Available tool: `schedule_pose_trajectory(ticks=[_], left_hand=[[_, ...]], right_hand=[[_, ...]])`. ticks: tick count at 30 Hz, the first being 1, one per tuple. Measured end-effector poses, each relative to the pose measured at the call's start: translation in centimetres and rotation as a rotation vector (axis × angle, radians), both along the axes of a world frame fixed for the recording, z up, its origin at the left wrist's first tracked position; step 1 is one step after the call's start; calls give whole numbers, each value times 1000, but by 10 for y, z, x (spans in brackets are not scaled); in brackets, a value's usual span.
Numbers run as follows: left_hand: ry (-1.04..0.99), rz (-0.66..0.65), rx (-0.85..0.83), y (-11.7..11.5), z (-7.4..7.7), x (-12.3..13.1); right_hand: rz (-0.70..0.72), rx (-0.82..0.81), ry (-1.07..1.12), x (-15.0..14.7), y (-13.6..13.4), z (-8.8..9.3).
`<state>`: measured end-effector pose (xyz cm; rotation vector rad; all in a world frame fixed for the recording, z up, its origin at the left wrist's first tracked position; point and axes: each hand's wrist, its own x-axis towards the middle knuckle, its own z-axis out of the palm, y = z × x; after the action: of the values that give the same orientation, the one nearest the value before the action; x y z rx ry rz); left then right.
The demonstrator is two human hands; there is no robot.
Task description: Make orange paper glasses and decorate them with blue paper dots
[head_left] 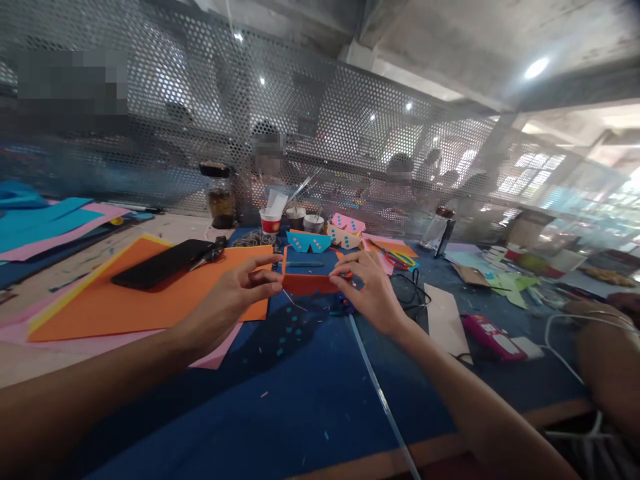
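Note:
My left hand (243,292) pinches the left end of an orange folded paper piece (307,285), which looks like paper glasses with side arms. At its right end, my right hand (367,287) grips it between thumb and fingers. The piece is held above the blue table surface. Just behind stand blue paper glasses (309,241) with small squares stuck on them. Cream paper glasses (345,237) and pink paper glasses (349,223) are beside those. A blue pen-like tool (307,265) lies beyond the orange piece.
Left are orange sheets (225,293) with a black phone (163,263) and scissors (215,248) on top. A clear strip (380,393) runs toward the front edge. Right are a black cable (415,293) and a magenta device (494,337). A perforated metal screen (320,153) stands behind; another person's arm (607,353) is far right.

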<state>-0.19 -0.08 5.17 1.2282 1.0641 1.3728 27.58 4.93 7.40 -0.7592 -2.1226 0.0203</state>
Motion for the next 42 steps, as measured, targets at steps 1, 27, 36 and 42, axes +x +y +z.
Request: schedule_pose_trajectory(ticks=[1,27,36,42], left_hand=[[-8,5,-11,0,0,0],[885,27,691,-58,-17,-6],[976,-40,522,-63,-39,-3],[1040,-110,594,-63,-35,1]], right_hand=[[0,23,-24,1,-1,-1],[309,-197,-256,-10,-11,-31],[474,-424,-375,-18,-43,-20],[361,-337,-406,-23,-45,-33]])
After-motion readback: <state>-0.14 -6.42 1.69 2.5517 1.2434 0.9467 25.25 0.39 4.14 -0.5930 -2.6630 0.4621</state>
